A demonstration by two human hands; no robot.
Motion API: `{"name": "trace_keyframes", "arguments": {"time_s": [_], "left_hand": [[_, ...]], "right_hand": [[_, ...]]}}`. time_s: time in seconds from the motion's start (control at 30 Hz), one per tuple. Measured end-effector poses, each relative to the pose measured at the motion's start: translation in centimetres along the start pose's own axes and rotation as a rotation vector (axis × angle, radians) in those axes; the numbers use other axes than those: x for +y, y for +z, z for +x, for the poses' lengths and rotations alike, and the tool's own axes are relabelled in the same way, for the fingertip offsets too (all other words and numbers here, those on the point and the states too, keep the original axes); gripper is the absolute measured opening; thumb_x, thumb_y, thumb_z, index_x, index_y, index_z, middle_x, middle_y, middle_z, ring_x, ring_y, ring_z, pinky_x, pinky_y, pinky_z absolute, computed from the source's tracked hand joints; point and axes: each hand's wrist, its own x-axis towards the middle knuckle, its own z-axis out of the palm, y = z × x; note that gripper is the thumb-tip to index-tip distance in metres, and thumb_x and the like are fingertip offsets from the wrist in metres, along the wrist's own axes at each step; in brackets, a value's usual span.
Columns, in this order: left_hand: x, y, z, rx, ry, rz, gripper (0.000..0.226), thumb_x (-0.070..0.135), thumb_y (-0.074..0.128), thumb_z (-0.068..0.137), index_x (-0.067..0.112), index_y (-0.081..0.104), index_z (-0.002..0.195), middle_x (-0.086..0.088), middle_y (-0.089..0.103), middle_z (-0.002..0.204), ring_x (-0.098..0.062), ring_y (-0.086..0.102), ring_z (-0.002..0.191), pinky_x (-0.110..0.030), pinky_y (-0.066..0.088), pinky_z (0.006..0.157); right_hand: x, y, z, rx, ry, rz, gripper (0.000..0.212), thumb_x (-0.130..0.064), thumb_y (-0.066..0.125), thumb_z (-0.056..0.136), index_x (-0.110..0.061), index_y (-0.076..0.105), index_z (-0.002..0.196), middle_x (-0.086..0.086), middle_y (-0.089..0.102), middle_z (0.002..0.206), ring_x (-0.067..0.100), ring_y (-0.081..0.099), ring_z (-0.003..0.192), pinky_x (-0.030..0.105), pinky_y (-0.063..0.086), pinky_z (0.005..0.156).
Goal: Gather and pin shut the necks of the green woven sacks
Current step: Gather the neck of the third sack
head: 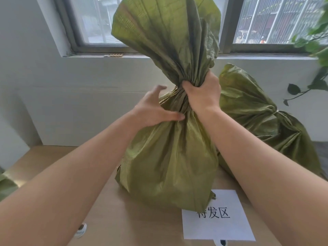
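A filled green woven sack (168,160) stands upright on the brown cardboard surface (124,219), its loose top fanning up in front of the window. My right hand (202,94) grips the gathered neck tightly. My left hand (154,109) lies against the sack's left side just below the neck, fingers spread, thumb along the cloth. Behind and to the right lies a second green sack (262,121), its neck bunched shut. No pin shows in view.
A white paper label (221,226) with black characters lies on the cardboard under the sack's front edge. White cardboard sheets (79,112) lean on the wall below the window sill. Plant leaves (317,47) hang at right. More green cloth (7,185) shows at the left edge.
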Motion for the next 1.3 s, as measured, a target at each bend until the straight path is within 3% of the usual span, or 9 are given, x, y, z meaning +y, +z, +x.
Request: {"name": "trace_keyframes", "arguments": {"time_s": [0.1,0.2,0.4,0.57,0.67,0.87,1.07,1.2,1.3], "left_hand": [[-1.4,-0.1,-0.3,-0.236,-0.309,0.363,0.161,0.07,0.095,0.029,0.052,0.002,0.159,-0.005,0.016,0.169,-0.04,0.019,0.155,-0.068,0.027,0.119],[-3.4,0.8,-0.7,-0.343,-0.416,0.288,0.148,0.049,0.099,0.056,0.043,-0.004,0.163,-0.002,0.019,0.171,-0.039,0.034,0.15,-0.063,0.043,0.112],[-4.9,3.1,-0.4,-0.219,-0.333,0.184,0.124,0.044,0.084,0.078,0.039,-0.005,0.164,-0.003,0.033,0.165,-0.032,0.047,0.14,-0.048,0.046,0.111],[-1.7,2.7,0.6,-0.23,-0.218,0.079,0.165,0.086,0.087,0.025,0.054,-0.006,0.158,0.001,0.014,0.171,-0.034,0.028,0.153,-0.059,0.035,0.12],[1.0,3.5,1.1,-0.119,-0.015,0.012,0.164,0.091,0.082,0.022,0.052,0.001,0.159,0.011,0.017,0.168,-0.028,0.021,0.156,-0.06,0.03,0.122],[2.8,4.4,-0.2,0.339,0.034,-0.044,0.11,0.075,0.079,0.052,0.031,0.034,0.143,0.009,0.065,0.126,-0.025,0.062,0.123,-0.058,0.042,0.111],[6.5,2.4,-4.8,0.313,0.07,-0.234,0.02,0.041,0.08,0.08,0.026,0.07,0.089,0.002,0.075,0.087,-0.018,0.072,0.085,-0.046,0.063,0.081],[8.3,2.0,-8.7,0.32,0.1,-0.25,0.017,0.023,0.069,0.09,0.013,0.071,0.104,-0.016,0.074,0.097,-0.017,0.068,0.077,-0.036,0.059,0.067],[9.4,2.5,-11.9,0.264,0.146,-0.299,0.024,0.013,0.062,0.095,0.017,0.068,0.118,-0.007,0.075,0.103,-0.008,0.067,0.084,-0.02,0.055,0.068]], "right_hand": [[0.3,-0.2,0.5,0.007,0.0,-0.017,0.031,-0.022,0.076,0.087,-0.013,0.066,0.115,0.0,0.07,0.104,0.023,0.067,0.101,0.039,0.057,0.093],[0.4,-0.3,0.7,0.019,-0.013,-0.022,0.029,-0.023,0.074,0.087,-0.015,0.068,0.114,-0.001,0.071,0.103,0.025,0.067,0.102,0.045,0.057,0.096],[1.0,-0.4,1.1,0.041,0.02,0.042,0.028,-0.023,0.073,0.087,-0.018,0.067,0.113,-0.003,0.07,0.101,0.022,0.067,0.1,0.046,0.059,0.093],[1.4,-1.0,1.2,0.012,0.022,0.107,0.025,-0.02,0.075,0.085,-0.017,0.066,0.108,-0.004,0.072,0.098,0.015,0.07,0.091,0.039,0.063,0.085],[1.1,-1.2,0.7,-0.019,0.011,0.153,0.027,-0.026,0.074,0.077,-0.019,0.069,0.103,-0.004,0.075,0.091,0.017,0.074,0.087,0.044,0.063,0.08],[-1.8,-2.3,-0.6,-0.059,-0.163,0.23,0.022,-0.017,0.073,0.078,-0.01,0.07,0.098,0.0,0.075,0.087,0.018,0.074,0.086,0.046,0.062,0.077],[-5.3,-5.2,-2.4,-0.098,-0.201,0.289,0.021,-0.014,0.074,0.077,-0.007,0.068,0.096,0.004,0.073,0.085,0.021,0.073,0.084,0.048,0.062,0.075],[-7.1,-8.0,-5.0,-0.163,-0.137,0.347,0.031,-0.013,0.081,0.079,-0.011,0.07,0.108,0.0,0.077,0.096,0.012,0.075,0.092,0.039,0.064,0.083],[-8.5,-10.5,-7.3,-0.273,-0.083,0.333,0.047,-0.024,0.092,0.072,-0.016,0.073,0.114,-0.006,0.079,0.099,0.007,0.075,0.095,0.033,0.063,0.087]]}}
